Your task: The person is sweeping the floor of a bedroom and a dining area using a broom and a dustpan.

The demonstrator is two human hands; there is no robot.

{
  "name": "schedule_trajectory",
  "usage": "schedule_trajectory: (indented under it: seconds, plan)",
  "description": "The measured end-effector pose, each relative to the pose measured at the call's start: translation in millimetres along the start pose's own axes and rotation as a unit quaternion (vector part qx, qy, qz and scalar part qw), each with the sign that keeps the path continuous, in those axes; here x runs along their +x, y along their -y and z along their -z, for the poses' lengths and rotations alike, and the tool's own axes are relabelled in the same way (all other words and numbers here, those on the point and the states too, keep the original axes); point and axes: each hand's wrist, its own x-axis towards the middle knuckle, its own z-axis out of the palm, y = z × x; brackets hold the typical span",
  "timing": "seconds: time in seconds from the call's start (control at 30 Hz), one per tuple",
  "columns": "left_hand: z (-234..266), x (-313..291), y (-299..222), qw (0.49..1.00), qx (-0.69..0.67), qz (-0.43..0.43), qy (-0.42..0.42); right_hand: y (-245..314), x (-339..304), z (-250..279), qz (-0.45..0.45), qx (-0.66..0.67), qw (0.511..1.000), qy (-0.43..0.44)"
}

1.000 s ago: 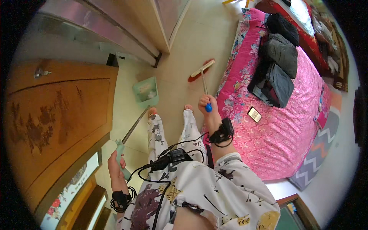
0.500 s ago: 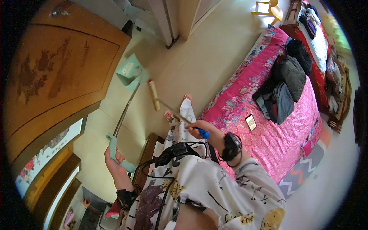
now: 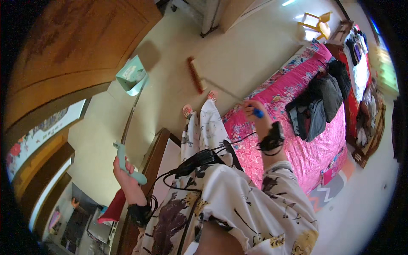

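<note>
My left hand (image 3: 126, 174) is wrapped round the pale green handle of a long-handled dustpan (image 3: 124, 70). Its thin shaft runs up to the pan, which hangs tilted near the wooden door and has some grey debris inside. In my right hand (image 3: 256, 111) is the stick of a broom (image 3: 195, 75), its blue end showing by my palm. The broom head, a pale bar with reddish-brown bristles, is over the floor just beyond my feet, apart from the dustpan. The bristles are slightly blurred.
A bed with a pink flowered cover (image 3: 282, 163) stands on the right, with dark clothes (image 3: 325, 104) piled on it. Wooden door (image 3: 80, 42) at upper left, yellow chair (image 3: 319, 26) at far right. Black cables (image 3: 206, 158) cross my lap.
The broom head has swung right, away from the dustpan, and turned. My right hand has moved right and farther out. The dustpan has shifted slightly left and tipped. The phone on the bed is out of sight.
</note>
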Motion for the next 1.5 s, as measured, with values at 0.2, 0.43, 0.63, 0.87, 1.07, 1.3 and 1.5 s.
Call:
schedule_trajectory:
  seconds: [0.2, 0.43, 0.63, 0.87, 1.07, 1.3, 1.5]
  plan:
    - [-1.9, 8.0, 15.3, 0.999, -0.024, 0.016, -0.031, 10.1, 45.5, 59.7, -0.026, -0.403, 0.896, -0.187]
    - [25.4, 11.1, 35.7, 0.997, -0.061, 0.034, -0.029, -65.2, 44.2, -15.1, -0.21, -0.036, 0.974, -0.073]
    - [12.1, -11.8, 31.5, 0.996, -0.05, 0.025, -0.069, -135.5, 162.3, -77.4, -0.274, 0.207, 0.921, 0.185]
    - [-26.1, -47.4, 35.2, 0.996, 0.047, 0.02, -0.073, -131.3, 252.0, -104.3, -0.273, 0.221, 0.931, 0.102]
    - [-63.8, -50.4, 34.9, 0.995, 0.083, 0.041, -0.031, 0.2, 195.0, 15.4, -0.253, 0.284, 0.909, 0.172]
    - [-157.9, -66.8, 28.2, 0.987, 0.157, 0.028, 0.005, 153.0, 90.7, 118.8, -0.062, 0.177, 0.982, -0.031]
    - [-205.0, -80.7, 35.5, 0.97, 0.21, 0.066, 0.1, 176.1, 76.5, 93.1, 0.004, -0.123, 0.977, -0.174]
